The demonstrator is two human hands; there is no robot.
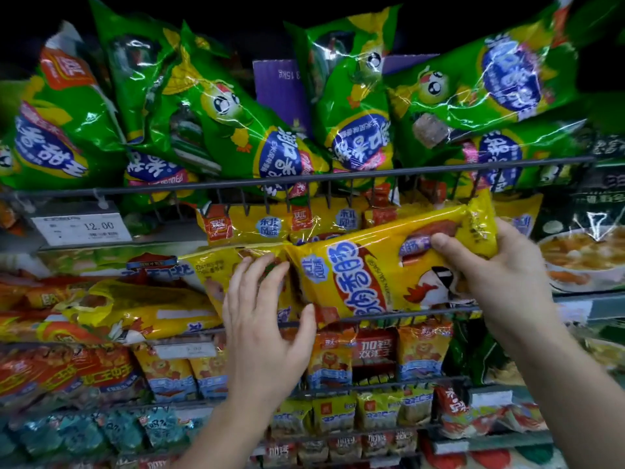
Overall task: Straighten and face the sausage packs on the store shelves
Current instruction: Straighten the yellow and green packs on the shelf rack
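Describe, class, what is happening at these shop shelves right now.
A person is tidying sausage packs. The right hand grips a shiny yellow plastic sausage pack by its end, tilted at the middle wire shelf. The left hand, fingers spread, touches the neighbouring yellow pack. Green plastic packs above lean untidily.

The left hand (260, 319) and the right hand (497, 275) are bare, with slender fingers (252, 275) and nails that look short, though blur softens them. The left forearm (220, 434) and right forearm (581, 384) are bare too, down to the frame's bottom edge.
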